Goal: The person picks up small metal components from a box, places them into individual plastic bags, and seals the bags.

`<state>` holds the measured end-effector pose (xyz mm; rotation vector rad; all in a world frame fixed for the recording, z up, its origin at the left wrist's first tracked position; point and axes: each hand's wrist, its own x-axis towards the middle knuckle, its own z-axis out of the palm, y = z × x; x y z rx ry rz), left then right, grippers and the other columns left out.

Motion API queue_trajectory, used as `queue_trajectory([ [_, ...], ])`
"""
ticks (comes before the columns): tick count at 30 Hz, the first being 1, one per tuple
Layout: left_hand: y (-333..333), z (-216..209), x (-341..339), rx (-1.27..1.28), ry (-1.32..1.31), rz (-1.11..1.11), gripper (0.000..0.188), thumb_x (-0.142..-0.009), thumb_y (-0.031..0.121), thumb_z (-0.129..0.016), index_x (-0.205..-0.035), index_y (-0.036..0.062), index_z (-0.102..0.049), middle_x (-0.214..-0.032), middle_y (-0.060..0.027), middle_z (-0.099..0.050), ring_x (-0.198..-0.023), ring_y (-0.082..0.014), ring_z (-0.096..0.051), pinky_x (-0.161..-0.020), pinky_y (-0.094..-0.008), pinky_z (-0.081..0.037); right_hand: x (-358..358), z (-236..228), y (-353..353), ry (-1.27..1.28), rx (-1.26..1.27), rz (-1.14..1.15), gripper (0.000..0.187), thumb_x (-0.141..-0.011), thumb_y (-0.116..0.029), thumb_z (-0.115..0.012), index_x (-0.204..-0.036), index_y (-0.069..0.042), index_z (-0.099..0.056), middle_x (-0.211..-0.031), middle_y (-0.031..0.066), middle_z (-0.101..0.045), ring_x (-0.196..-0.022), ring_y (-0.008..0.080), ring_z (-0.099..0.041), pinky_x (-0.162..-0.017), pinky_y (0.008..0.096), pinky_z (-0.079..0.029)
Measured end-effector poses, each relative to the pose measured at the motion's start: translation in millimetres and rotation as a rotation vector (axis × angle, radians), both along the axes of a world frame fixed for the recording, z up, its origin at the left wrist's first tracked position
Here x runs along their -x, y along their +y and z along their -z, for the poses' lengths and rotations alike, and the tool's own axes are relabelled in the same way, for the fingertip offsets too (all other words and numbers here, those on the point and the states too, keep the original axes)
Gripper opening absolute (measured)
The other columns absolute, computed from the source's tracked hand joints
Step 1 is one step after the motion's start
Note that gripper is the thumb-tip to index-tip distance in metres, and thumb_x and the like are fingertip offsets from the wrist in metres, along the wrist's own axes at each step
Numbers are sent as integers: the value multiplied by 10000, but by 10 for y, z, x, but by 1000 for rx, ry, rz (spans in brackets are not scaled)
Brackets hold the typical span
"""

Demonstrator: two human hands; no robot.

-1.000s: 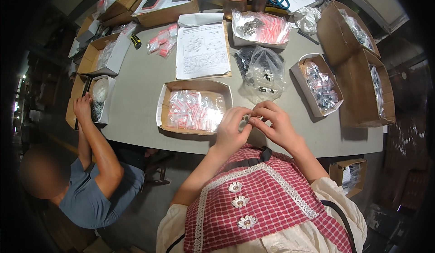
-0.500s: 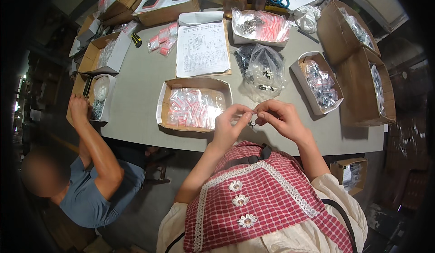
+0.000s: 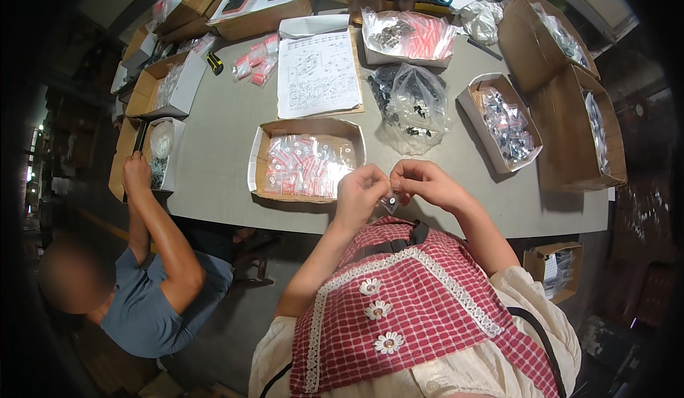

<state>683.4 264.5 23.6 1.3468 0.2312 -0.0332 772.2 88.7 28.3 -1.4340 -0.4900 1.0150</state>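
Observation:
A small clear plastic bag (image 3: 390,203) with small dark and white parts inside hangs from my fingertips at the table's front edge. My left hand (image 3: 358,197) pinches its upper left side between thumb and fingers. Close beside it, my right hand (image 3: 426,184) pinches the top edge of the same bag, and its fingers partly hide that edge. Just left of my left hand stands a shallow cardboard box (image 3: 252,170) full of flat clear bags with red edges and small white washers. Beyond my right hand lies a large clear bag (image 3: 413,116) of black parts.
On the right stand a white box (image 3: 474,116) of filled small bags and tall cardboard boxes (image 3: 563,127). Printed drawings (image 3: 317,77) lie mid-table, with a box of red-edged bags (image 3: 410,61) behind. At left, a co-worker's hand (image 3: 137,173) reaches into an open box (image 3: 171,177).
My hands have shifted slightly left and closer together. The small bag now shows more fully below my fingertips. The co-worker's hand has moved a little to the right.

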Motion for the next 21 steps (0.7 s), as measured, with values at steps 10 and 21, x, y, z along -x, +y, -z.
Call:
queue_trajectory([
  [10,3,152,-16,171,21,32,61,-844,34,-603,-796,-3,-599,-677,-19,-611,-583,-47,-509,-527,-199,-371,14,-18,-23,254,33,-28,134,-937,-155,-581,-920,-24,-603,-762,9,-611,-663,101,-602,-630,239,-479],
  [21,-53,-5,9,35,-48,18,55,-870,47,-613,-833,6,-615,-727,-23,-634,-657,-64,-564,-616,-214,-430,22,-24,5,99,-48,12,117,-864,-141,-540,-874,-37,-594,-771,22,-602,-665,102,-573,-623,257,-460],
])
